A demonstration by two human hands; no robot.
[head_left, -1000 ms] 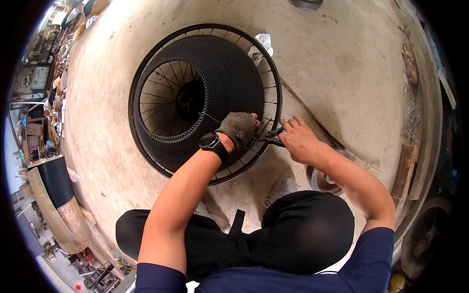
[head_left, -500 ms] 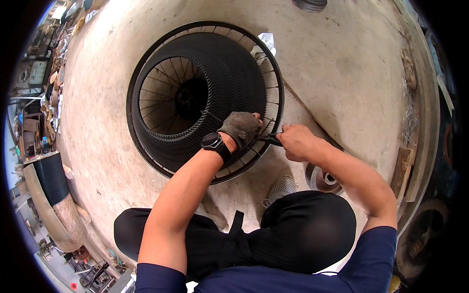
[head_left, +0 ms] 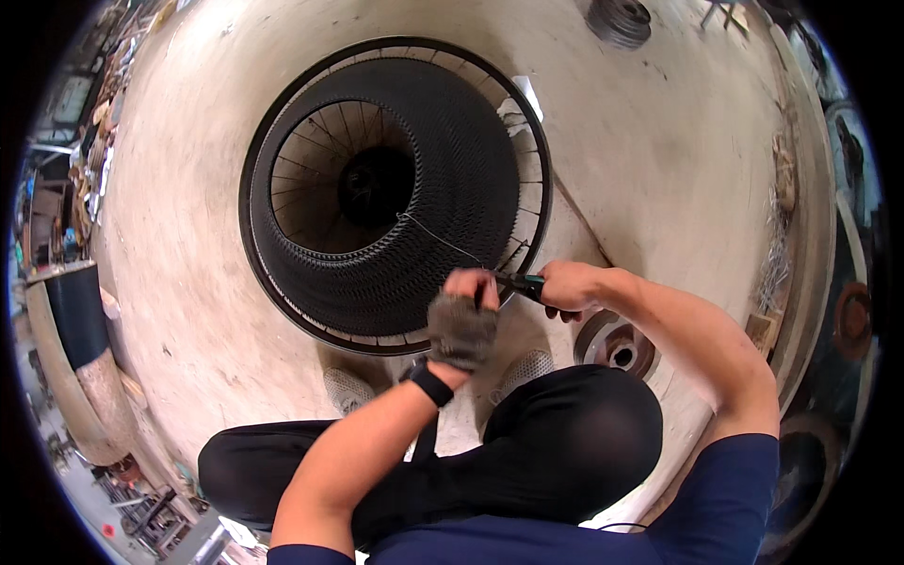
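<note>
A large wheel-like reel (head_left: 247, 202) with thin spokes lies on the floor, bearing a thick cone-shaped coil of black toothed strip (head_left: 471, 160). From the coil's inner rim a thin wire (head_left: 435, 235) runs toward me, down to my left hand (head_left: 463, 325). That hand wears a grey fingerless glove, its bare fingertips curled together around the wire's end. Close beside them, my right hand (head_left: 571, 285), bare, grips a pair of pliers (head_left: 520, 282) with dark, partly green handles. The plier jaws point left at the wire, partly hidden by my left fingertips.
A round metal part with a central hole (head_left: 617, 347) sits by my right shoe (head_left: 524, 372). White paper (head_left: 527, 94) lies by the reel's far right edge, and a thin rod (head_left: 584, 221) extends from it. A stack of dark rings (head_left: 619, 21) stands farther off. Clutter lines both sides.
My left hand has come off the coil toward me, and the wire now stretches out to it. The pliers in my right hand have shifted slightly, jaws now beside the left fingertips.
</note>
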